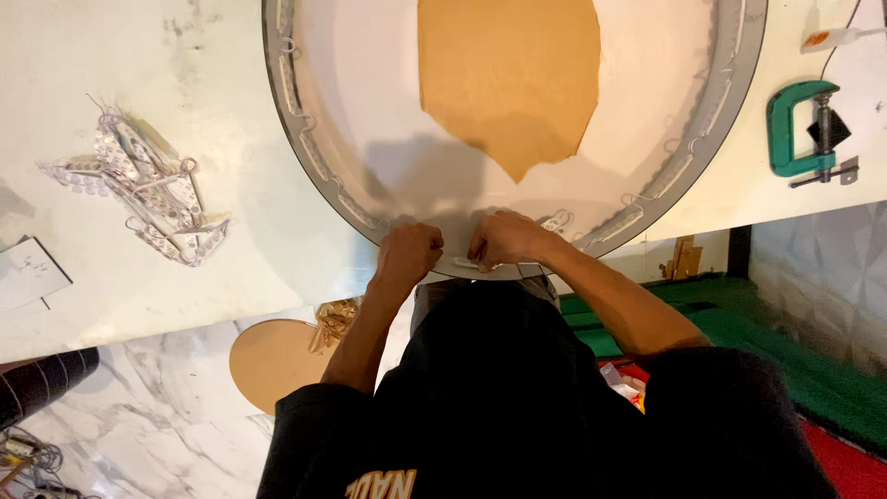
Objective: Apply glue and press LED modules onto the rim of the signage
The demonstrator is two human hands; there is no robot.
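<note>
1. Two hands work at the near rim of a large round sign tray (370,166), which lies flat on the white worktable (231,268) and overhangs its near edge.
2. Your left hand (409,254) is curled into a loose fist, knuckles up, pressed against the tray's grey rim; whether it grips anything cannot be told.
3. Your right hand (504,240) is likewise closed, fingers bent down at the rim, touching a small white LED module (465,264) just beside the left hand; you cannot tell whether the fingers actually pinch it.
4. A chain of LED modules (314,152) runs round the tray's inner wall, linked by thin wires.
5. A torn brown paper sheet (508,79) covers the far middle of the tray floor.
6. A loose heap of spare LED modules (152,189) lies on the table, well to the left of the tray.
7. A green C-clamp (799,129) rests on the table to the far right.
8. A round brown disc (273,360) lies on the marble floor (139,425), near left of your body.
</note>
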